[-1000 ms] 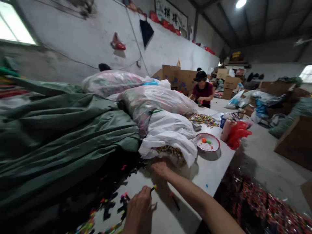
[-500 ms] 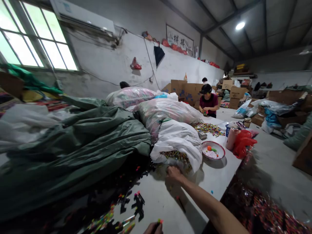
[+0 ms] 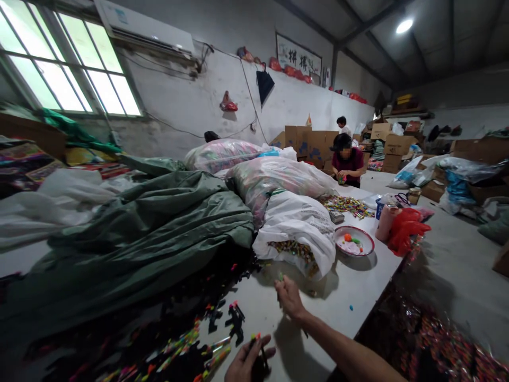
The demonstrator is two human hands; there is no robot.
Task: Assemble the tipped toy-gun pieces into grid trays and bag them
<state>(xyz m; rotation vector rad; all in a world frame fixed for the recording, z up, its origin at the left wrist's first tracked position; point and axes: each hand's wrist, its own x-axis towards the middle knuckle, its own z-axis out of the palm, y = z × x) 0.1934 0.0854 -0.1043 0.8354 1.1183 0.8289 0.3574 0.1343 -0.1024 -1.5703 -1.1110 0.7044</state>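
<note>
My left hand (image 3: 243,365), low in the view, is closed around a small black toy gun (image 3: 260,354) with a bright orange tip. Farther forward, my right hand (image 3: 290,298) is raised over the white table (image 3: 330,329), its fingers pinched on a small green piece (image 3: 280,277). Just beyond that hand lies a white sack (image 3: 298,217), its mouth open on many small multicoloured pieces (image 3: 295,248). Left of my hands are black toy guns (image 3: 236,321) with pink tips, beside colourful clear tubes (image 3: 217,351).
A dark green cloth (image 3: 159,233) covers the left side. A red-rimmed bowl (image 3: 354,241), a pink bottle (image 3: 386,222) and a red bag (image 3: 407,233) stand at right. A co-worker (image 3: 348,162) sits across the table. Bagged colourful goods (image 3: 433,334) lie below the right edge.
My right hand has lifted from the sack's mouth and drawn nearer, a green piece now showing in its fingers. My left hand has risen farther into view with the toy gun.
</note>
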